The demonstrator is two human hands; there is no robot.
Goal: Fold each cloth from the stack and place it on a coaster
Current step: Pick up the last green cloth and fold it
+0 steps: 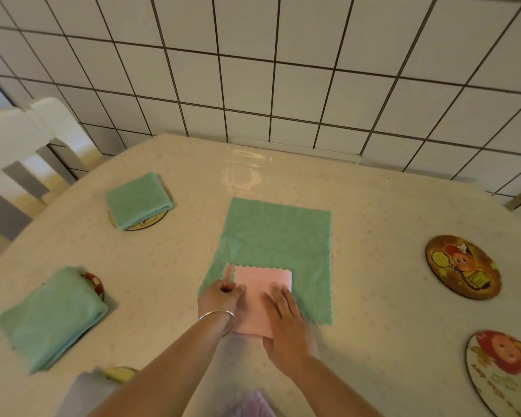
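Pink cloth (262, 296), part-folded, atop green cloth (278, 245); L hand (220, 297) pinches its left edge; R hand (283, 317) flat, fingers spread. Align edges, press crease firm before lifting.

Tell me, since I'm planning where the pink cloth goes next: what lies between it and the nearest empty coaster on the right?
In the head view, part of the flat green cloth, then bare tablecloth, lies between the pink cloth and the coaster.

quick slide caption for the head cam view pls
Both hands, left hand and right hand, fold a pink cloth atop an unfolded green cloth; two coasters lie bare.
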